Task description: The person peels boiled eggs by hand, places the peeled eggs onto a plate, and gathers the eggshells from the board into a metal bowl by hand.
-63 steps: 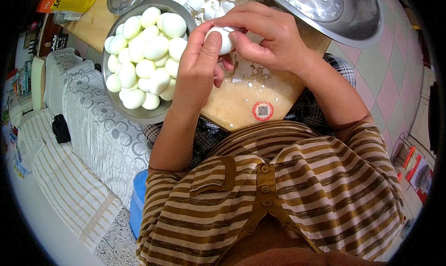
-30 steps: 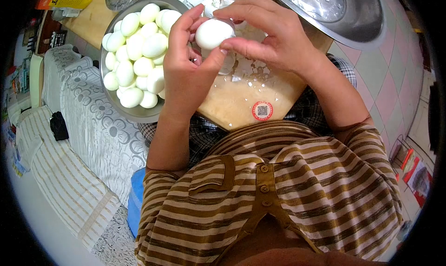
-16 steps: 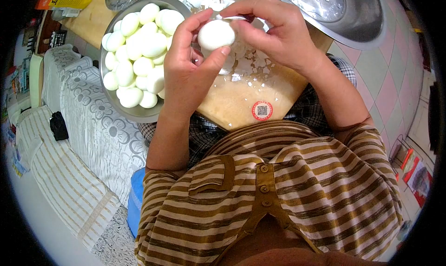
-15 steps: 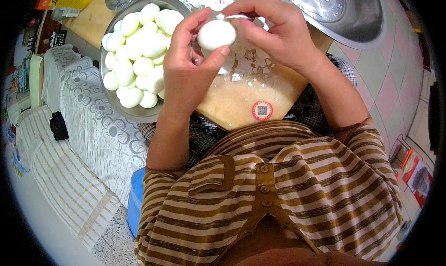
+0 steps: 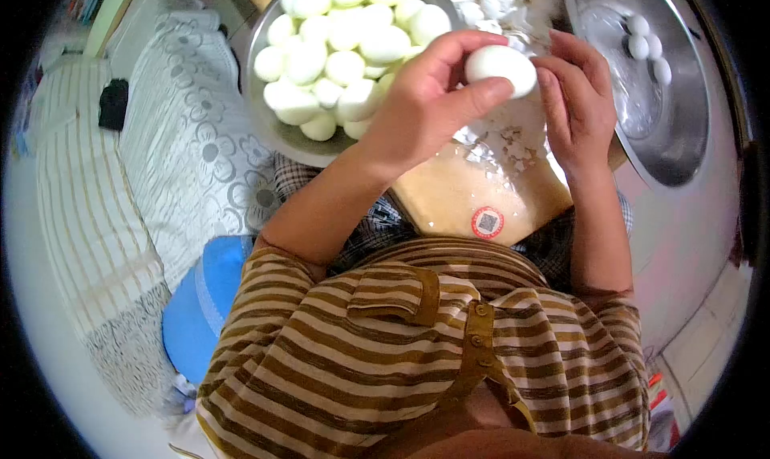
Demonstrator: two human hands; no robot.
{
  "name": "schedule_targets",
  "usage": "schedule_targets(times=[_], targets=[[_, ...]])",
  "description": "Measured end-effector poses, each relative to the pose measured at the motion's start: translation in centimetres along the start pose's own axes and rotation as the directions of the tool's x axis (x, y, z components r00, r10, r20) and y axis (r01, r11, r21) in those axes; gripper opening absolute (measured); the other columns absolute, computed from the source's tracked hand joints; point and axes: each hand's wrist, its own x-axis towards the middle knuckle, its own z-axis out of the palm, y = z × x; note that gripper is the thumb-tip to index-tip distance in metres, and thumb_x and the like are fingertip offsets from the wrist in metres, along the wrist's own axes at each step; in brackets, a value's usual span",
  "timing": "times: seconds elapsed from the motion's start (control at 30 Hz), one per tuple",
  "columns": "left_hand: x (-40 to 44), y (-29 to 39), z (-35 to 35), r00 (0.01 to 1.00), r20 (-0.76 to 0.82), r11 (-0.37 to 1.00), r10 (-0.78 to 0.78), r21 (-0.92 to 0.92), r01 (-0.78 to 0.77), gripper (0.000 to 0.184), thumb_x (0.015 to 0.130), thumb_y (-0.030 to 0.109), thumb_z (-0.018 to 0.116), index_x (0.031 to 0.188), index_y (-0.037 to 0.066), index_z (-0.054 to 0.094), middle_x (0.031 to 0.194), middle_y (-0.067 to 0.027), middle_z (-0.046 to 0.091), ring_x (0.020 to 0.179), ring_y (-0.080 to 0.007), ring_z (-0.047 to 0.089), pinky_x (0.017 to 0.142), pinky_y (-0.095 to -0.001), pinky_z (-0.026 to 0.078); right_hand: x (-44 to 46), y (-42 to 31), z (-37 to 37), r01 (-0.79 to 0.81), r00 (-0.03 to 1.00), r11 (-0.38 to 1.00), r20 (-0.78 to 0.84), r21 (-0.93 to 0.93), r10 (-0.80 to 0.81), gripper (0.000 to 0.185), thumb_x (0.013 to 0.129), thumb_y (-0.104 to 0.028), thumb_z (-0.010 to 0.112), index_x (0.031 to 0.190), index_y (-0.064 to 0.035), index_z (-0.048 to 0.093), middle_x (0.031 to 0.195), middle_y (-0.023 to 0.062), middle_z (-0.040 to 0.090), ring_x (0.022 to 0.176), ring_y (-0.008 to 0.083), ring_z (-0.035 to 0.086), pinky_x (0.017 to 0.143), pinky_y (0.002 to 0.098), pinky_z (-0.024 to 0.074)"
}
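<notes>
You're working over a wooden surface (image 5: 453,190); its near edge is facing you, w/ a bare strip lying open there. To your R a big steel basin (image 5: 678,150) is standing, its rim running just past your right hand (image 5: 581,110) in view, so room's looking tight that side. To your L a steel bowl (image 5: 293,144) is brimming w/ a pile of smooth white eggs (image 5: 345,66), its rim passing behind your left hand (image 5: 421,110). A shell heap (image 5: 485,10) is lying between bowl & basin. Your left hand is holding one egg (image 5: 501,68) between thumb & bent fingers, up over the surface; your right hand is hanging half-curled just beside it (can't tell if it's touching, or pinching anything). Prob. you're clearing shell, & the visible side's looking bare; next move's likely calling for a light L grip & a slow turn to check the hidden side, minding the bowl's rim. Four small-looking eggs (image 5: 638,47) are resting in the basin; shell bits (image 5: 481,153) are littering the surface below.
</notes>
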Motion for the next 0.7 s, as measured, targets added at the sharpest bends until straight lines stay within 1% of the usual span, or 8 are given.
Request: schedule_targets(times=[0.03, 0.07, 0.13, 0.3, 0.37, 0.47, 0.53, 0.7], targets=[[0.1, -0.2, -0.3, 0.995, 0.035, 0.995, 0.091, 0.044, -0.092, 0.041, 0.091, 0.009, 0.061, 0.129, -0.001, 0.050, 0.110, -0.0077, 0.062, 0.092, -0.0099, 0.059, 0.077, -0.0217, 0.049, 0.2, 0.0, 0.2, 0.021, 1.000, 1.000, 0.005, 0.013, -0.021, 0.011, 0.085, -0.004, 0.067, 0.095, -0.0020, 0.068, 0.114, 0.0162, 0.059, 0.097, 0.0265, 0.062, 0.081, 0.0338, 0.0523], [0.0, -0.1, -0.7, 0.994, 0.017, 0.993, 0.104, 0.049, -0.105, 0.041, 0.091, 0.009, 0.061, 0.129, -0.001, 0.050, 0.110, -0.0077, 0.062, 0.092, -0.0099, 0.059, 0.077, -0.0217, 0.049, 0.1, 0.1, 0.4, 0.053, 0.998, 0.998, -0.019, 0.042, -0.053, 0.011, 0.084, -0.004, 0.068, 0.096, -0.0019, 0.069, 0.115, 0.0161, 0.059, 0.098, 0.0262, 0.062, 0.081, 0.0334, 0.0525], [-0.4, 1.0, -0.9, 0.997, 0.050, 0.992, 0.063, 0.103, -0.067, 0.042, 0.090, 0.007, 0.064, 0.129, -0.001, 0.049, 0.116, -0.0085, 0.059, 0.107, -0.0140, 0.057, 0.092, -0.0270, 0.047, -0.1, 0.0, 0.8, 0.103, 0.993, 0.991, -0.064, 0.080, -0.098, 0.012, 0.084, -0.003, 0.068, 0.097, -0.0024, 0.070, 0.121, 0.0160, 0.056, 0.099, 0.0255, 0.062, 0.080, 0.0319, 0.0532], [-2.1, 1.2, -2.9, 0.969, -0.106, 0.942, 0.222, 0.282, -0.185, 0.045, 0.086, -0.002, 0.065, 0.128, -0.001, 0.049, 0.120, -0.0101, 0.058, 0.110, -0.0165, 0.057, 0.093, -0.0291, 0.048, -0.5, 0.7, 1.3, 0.153, 0.983, 0.985, -0.114, 0.083, -0.143, 0.023, 0.083, 0.000, 0.067, 0.106, -0.0045, 0.068, 0.125, 0.0154, 0.054, 0.106, 0.0269, 0.058, 0.088, 0.0342, 0.0503], [-4.2, 0.6, -4.9, 0.880, -0.300, 0.897, 0.367, 0.365, -0.249, 0.050, 0.084, 0.006, 0.070, 0.129, 0.001, 0.048, 0.111, -0.0109, 0.061, 0.095, -0.0127, 0.061, 0.074, -0.0225, 0.052, -0.8, 0.5, 1.2, 0.128, 0.985, 0.990, -0.122, 0.053, -0.121, 0.027, 0.083, 0.001, 0.066, 0.109, -0.0054, 0.067, 0.126, 0.0151, 0.053, 0.109, 0.0276, 0.056, 0.091, 0.0352, 0.0488], [-7.5, 0.6, -8.3, 0.824, -0.304, 0.820, 0.479, 0.490, -0.296, 0.052, 0.084, 0.002, 0.068, 0.130, 0.000, 0.045, 0.115, -0.0132, 0.059, 0.098, -0.0147, 0.060, 0.075, -0.0232, 0.053, -1.5, 1.0, 1.4, 0.141, 0.983, 0.987, -0.129, 0.074, -0.131, 0.033, 0.082, 0.002, 0.062, 0.113, -0.0087, 0.065, 0.126, 0.0149, 0.052, 0.112, 0.0299, 0.054, 0.095, 0.0358, 0.0457], [-9.9, 0.7, -10.2, 0.821, -0.393, 0.795, 0.414, 0.595, -0.116, 0.052, 0.083, 0.002, 0.069, 0.129, -0.001, 0.046, 0.117, -0.0137, 0.058, 0.101, -0.0166, 0.059, 0.080, -0.0260, 0.052, -2.2, 0.9, 1.0, 0.123, 0.987, 0.992, -0.109, 0.036, -0.118, 0.033, 0.082, 0.001, 0.062, 0.113, -0.0086, 0.065, 0.127, 0.0153, 0.052, 0.112, 0.0304, 0.054, 0.095, 0.0362, 0.0457], [-13.2, 2.3, -10.4, 0.840, -0.405, 0.682, 0.362, 0.729, 0.058, 0.046, 0.082, 0.005, 0.070, 0.124, 0.001, 0.051, 0.116, -0.0132, 0.060, 0.105, -0.0210, 0.058, 0.090, -0.0322, 0.048, -3.5, -0.8, -1.5, 0.070, 0.997, 0.997, -0.031, -0.044, -0.071, 0.033, 0.081, 0.001, 0.062, 0.113, -0.0083, 0.065, 0.126, 0.0160, 0.052, 0.112, 0.0328, 0.054, 0.095, 0.0382, 0.0460]])
